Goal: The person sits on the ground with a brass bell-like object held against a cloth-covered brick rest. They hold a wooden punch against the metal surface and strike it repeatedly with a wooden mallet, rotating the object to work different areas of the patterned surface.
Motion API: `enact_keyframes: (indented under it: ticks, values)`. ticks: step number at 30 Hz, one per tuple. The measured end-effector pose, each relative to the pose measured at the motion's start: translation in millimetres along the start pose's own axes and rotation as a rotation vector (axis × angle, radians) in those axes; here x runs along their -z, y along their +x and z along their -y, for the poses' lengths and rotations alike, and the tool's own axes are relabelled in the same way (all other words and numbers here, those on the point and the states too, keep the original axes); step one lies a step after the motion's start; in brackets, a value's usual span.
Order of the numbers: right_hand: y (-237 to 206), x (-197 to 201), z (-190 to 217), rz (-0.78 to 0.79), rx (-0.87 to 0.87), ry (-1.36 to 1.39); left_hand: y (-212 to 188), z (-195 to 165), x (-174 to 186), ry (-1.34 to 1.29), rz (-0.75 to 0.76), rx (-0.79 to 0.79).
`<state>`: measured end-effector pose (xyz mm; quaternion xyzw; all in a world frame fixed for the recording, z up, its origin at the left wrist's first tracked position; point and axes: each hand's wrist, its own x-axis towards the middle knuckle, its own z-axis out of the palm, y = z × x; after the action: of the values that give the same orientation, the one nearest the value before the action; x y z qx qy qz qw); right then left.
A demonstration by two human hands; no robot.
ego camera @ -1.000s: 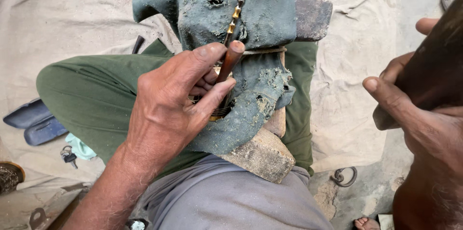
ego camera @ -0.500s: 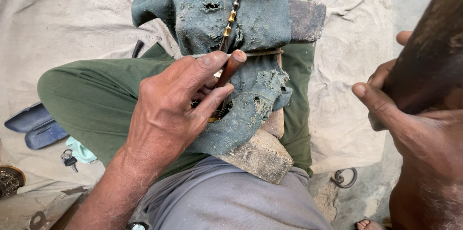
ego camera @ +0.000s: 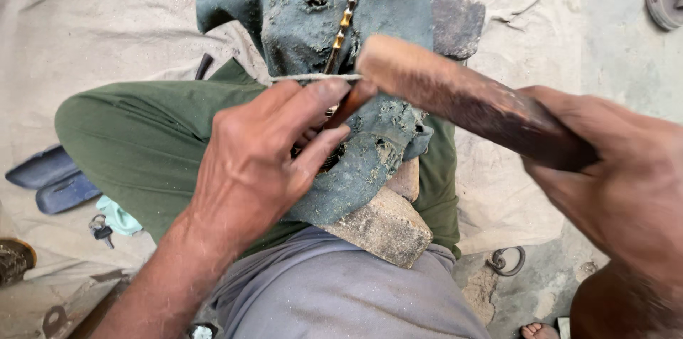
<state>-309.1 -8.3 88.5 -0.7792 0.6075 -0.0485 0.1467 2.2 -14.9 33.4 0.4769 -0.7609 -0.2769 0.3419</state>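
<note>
Workpiece: thin dark rod with brass bands (ego camera: 346, 20), lying along the middle of the worn blue-grey cloth (ego camera: 284, 12) draped over the lap, its near reddish-brown end pinched at the cloth's centre.
Left hand (ego camera: 260, 161): pressing down on the cloth, thumb and forefinger narrowed around the rod's near end, other fingers curled under.
Right hand (ego camera: 619, 182): wrapped tight around the dark end of a wooden mallet (ego camera: 462, 97), pale head hanging just above the rod near the left thumb.
Support: stone block (ego camera: 384, 225) lying under the cloth, showing at its near and far right edges.
Progress: seeming midway through the striking; rod seated and steadied, mallet not touching yet.
Surroundings: green trouser leg (ego camera: 142, 133) folded left, blue sandals (ego camera: 50, 179) and keys (ego camera: 99, 229) lying at the ground sheet's left edge, metal ring (ego camera: 506, 261) lying near its right.
</note>
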Motion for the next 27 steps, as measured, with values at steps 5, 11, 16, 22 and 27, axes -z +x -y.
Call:
enact_keyframes:
  ticks: [5, 11, 16, 22, 27]
  values:
    - [-26.0, -64.0, -33.0, -0.24, -0.227, 0.369, -9.5, -24.5, 29.6, -0.25, -0.17, 0.007]
    - [-26.5, -179.4, -59.0, -0.234, -0.735, 1.293, -34.7, 4.1, 19.4, -0.515, -0.3, 0.261]
    - [-46.0, -226.0, -55.7, -0.193, -0.695, 1.254, -49.8, 19.5, -5.5, -0.572, -0.254, 0.257]
    - [-32.4, -222.9, -61.3, -0.168, -0.637, 1.322, -47.4, 16.0, -7.2, -0.313, -0.193, 0.22]
    - [-29.1, -221.5, -57.1, -0.176, -0.652, 1.254, -61.2, 15.0, -0.3, -0.309, -0.229, 0.241]
